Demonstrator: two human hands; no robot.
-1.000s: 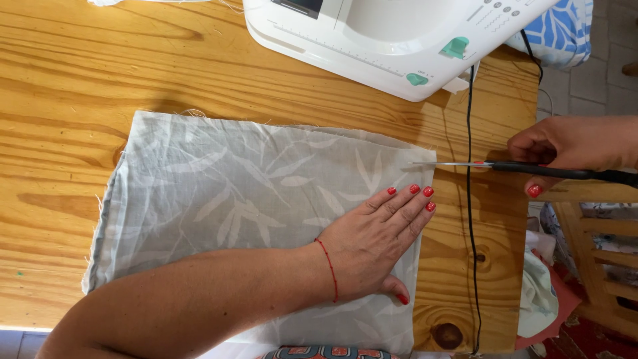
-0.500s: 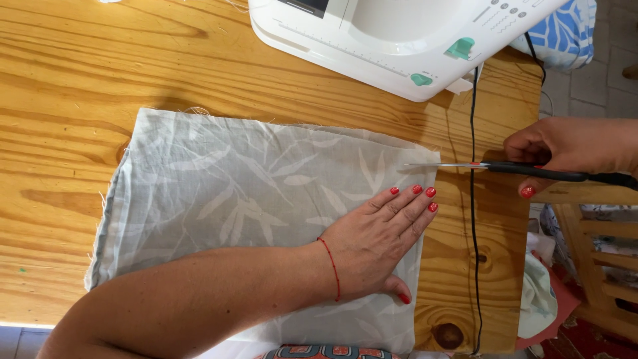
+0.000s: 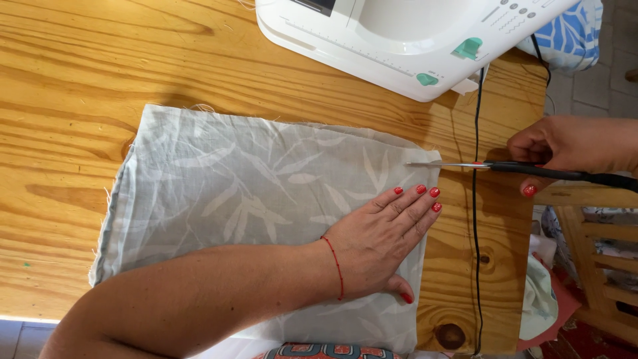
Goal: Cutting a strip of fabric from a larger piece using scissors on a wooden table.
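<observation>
1. A wooden tabletop with knots and strong grain filled most of the view and carried everything else.
2. A white sewing machine stood at the far edge of the tabletop, with two small green parts on its front face.
3. A pale grey-green cloth printed with lighter leaf shapes lay flat on the tabletop, its frayed edges showing at the left and far sides and its right edge near the tabletop's right end.
4. The left hand lay palm down on the cloth near that right edge, fingers straight and close together, pressing the cloth flat; its nails were red, and a thin red string bracelet circled the wrist.
5. The right hand came in from the right edge of the view, beyond the tabletop's end, its fingers curled tight around the dark handles of a pair of scissors.
6. The scissors pointed left, almost level, and the blade tips reached the cloth's right edge just beyond the left hand's fingertips; whether the blades were parted could not be told.
7. A thin black cable ran from the sewing machine down across the bare tabletop, passing under the scissors.
</observation>
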